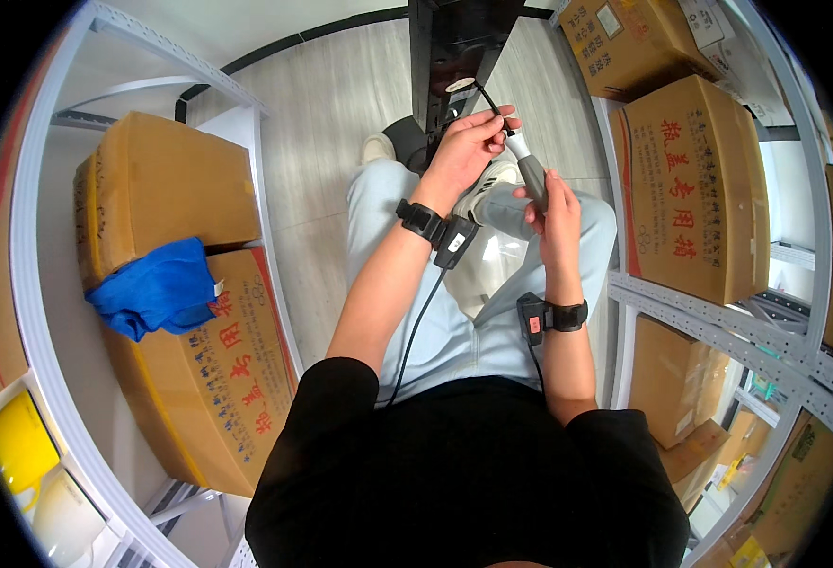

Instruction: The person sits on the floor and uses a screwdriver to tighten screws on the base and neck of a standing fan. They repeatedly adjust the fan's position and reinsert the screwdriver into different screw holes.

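Observation:
My right hand [558, 216] is wrapped round a grey-handled tool [532, 175] with a white tapered collar, whose exact kind I cannot make out. From the collar a thin black cord or rod [491, 100] runs up to a dark upright post [464, 47]. My left hand [473, 142] pinches this black piece just above the white collar, its fingertips close to the tool. A pale oval spot [461, 84] shows on the post where the black piece meets it. Both wrists carry black straps with small boxes and cables.
Metal shelving [289, 331] on the left holds cardboard boxes [166, 185], a blue cloth [159, 287] and a yellow hard hat [22, 437]. More boxes [686, 189] fill the right-hand rack [719, 317]. My legs are bent close around the post's foot on the grey floor [308, 123].

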Available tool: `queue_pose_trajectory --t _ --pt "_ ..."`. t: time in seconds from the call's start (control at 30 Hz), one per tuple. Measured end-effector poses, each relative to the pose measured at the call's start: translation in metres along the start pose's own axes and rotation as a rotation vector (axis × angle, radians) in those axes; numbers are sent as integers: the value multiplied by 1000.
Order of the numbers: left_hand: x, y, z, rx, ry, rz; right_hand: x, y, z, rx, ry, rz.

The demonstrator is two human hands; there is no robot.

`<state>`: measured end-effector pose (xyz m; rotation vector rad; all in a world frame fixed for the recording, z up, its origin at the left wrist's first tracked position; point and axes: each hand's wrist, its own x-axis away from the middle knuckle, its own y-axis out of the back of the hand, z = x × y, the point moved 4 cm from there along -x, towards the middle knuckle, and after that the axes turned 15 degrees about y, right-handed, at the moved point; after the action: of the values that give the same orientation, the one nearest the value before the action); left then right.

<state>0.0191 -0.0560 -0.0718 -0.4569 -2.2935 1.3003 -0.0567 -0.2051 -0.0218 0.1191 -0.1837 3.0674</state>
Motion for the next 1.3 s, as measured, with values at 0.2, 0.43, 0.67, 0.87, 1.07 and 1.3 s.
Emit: queue_pose_trajectory --t 0.2,0.43,0.67,0.87,1.07,1.3 --pt "-8 9 5 -16 -21 -73 5 1 3 222 165 -29" --pt "-11 14 3 -46 -58 -76 9 -2 2 218 133 -16" --pt "-1 3 -6 -96 -28 -60 7 -2 -4 -67 -50 12" --pt "-12 16 1 -99 -83 -101 13 -7 3 281 236 30" --pt "0 -6 -6 -58 -34 -48 5 3 -6 -167 -63 51" --pt "-15 20 2 -146 -131 -141 11 -10 1 228 239 2"
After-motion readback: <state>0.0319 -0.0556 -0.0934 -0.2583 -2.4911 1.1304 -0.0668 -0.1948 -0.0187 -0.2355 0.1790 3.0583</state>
